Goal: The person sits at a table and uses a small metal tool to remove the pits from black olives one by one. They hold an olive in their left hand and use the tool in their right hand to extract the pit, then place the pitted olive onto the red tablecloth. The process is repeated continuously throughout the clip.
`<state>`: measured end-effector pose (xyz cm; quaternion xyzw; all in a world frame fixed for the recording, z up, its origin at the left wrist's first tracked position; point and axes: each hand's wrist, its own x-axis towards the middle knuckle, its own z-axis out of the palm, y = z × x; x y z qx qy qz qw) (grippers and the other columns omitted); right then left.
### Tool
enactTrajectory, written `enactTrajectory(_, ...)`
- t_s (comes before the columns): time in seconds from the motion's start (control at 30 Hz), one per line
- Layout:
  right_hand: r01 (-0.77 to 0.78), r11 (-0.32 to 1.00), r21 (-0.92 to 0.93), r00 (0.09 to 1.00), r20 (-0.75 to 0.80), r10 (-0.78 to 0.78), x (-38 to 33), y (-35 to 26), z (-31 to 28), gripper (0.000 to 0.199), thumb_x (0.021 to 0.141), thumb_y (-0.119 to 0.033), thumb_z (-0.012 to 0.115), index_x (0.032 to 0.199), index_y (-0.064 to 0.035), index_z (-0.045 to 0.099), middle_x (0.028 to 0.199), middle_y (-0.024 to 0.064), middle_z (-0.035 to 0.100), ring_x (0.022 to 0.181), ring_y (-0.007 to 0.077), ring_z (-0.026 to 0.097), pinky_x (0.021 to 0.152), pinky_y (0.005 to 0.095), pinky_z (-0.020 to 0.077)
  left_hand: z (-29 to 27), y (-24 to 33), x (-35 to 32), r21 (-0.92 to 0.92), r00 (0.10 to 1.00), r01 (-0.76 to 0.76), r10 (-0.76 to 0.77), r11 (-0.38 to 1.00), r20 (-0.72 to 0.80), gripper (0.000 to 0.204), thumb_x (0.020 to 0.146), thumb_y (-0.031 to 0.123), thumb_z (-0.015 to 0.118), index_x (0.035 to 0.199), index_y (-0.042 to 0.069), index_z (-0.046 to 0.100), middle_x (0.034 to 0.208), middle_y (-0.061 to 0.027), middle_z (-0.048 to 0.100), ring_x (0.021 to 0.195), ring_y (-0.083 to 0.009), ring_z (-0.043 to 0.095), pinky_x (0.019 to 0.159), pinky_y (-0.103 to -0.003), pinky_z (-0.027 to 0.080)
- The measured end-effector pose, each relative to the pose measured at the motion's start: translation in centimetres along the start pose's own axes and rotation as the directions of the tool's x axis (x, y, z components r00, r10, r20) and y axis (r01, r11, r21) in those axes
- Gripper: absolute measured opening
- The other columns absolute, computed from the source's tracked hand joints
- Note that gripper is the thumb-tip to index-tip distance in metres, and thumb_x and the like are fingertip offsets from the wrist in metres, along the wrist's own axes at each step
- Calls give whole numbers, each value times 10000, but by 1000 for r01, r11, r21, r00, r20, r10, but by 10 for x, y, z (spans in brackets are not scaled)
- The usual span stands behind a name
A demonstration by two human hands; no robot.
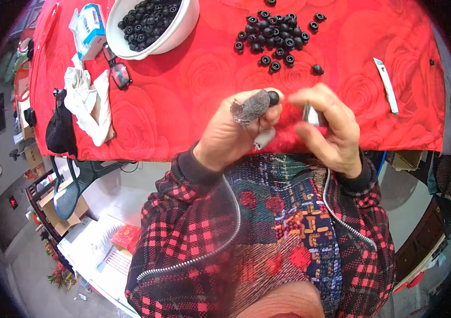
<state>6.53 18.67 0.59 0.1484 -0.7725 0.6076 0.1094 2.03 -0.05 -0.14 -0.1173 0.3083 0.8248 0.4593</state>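
Observation:
Above the near edge of the table, my left hand (225, 127) is closed on a small black round part (273, 97). A frayed grey cloth wrap (253, 108) lies along a finger of that hand, and a paler cloth wrap (263, 139) shows lower down. Just to its right, my right hand (332, 127) is curled round a small shiny silvery piece (313, 115); motion blurs its fingers, and the piece's kind is unclear. Beyond both hands lies a loose group of similar black round parts (273, 38).
At the far left, a white bowl (175, 40) holds many black parts. Beside it are a blue-and-white box (90, 32), eyeglasses (121, 77), a white cloth (89, 100) and a black pouch-like item (61, 130). A white strip (386, 85) lies right on the red tablecloth (193, 77).

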Motion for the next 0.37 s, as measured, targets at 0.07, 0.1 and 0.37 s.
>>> enactTrajectory(0.07, 112, 980, -164, 992, -43, -120, 8, 3, 8, 354, 684, 5, 679, 1026, -4, 588, 785, 108, 570, 648, 245, 558, 555, 327, 446, -2, -5, 0, -27, 1000, 14, -13, 1000, 25, 265, 913, 256, 554, 1059, 36, 571, 855, -5, 560, 695, -83, 534, 506, -223, 428)
enactTrajectory(0.1, 142, 967, -211, 989, -17, -149, 8, 5, 9, 371, 660, -3, 686, 1018, -5, 591, 780, 112, 566, 645, 258, 555, 555, 337, 446, 2, -10, -1, 13, 993, 10, -8, 1000, -120, 234, 901, 228, 577, 1046, 45, 580, 894, -4, 589, 723, -84, 559, 524, -222, 447)
enactTrajectory(0.37, 346, 873, -345, 917, -73, -392, 6, 10, 27, 358, 613, -7, 681, 967, 15, 634, 702, 117, 571, 571, 242, 544, 499, 333, 434, -18, -15, -2, -5, 995, -16, 17, 1000, 95, 279, 870, 281, 628, 1029, 53, 600, 894, -10, 646, 749, -122, 597, 672, -250, 488)
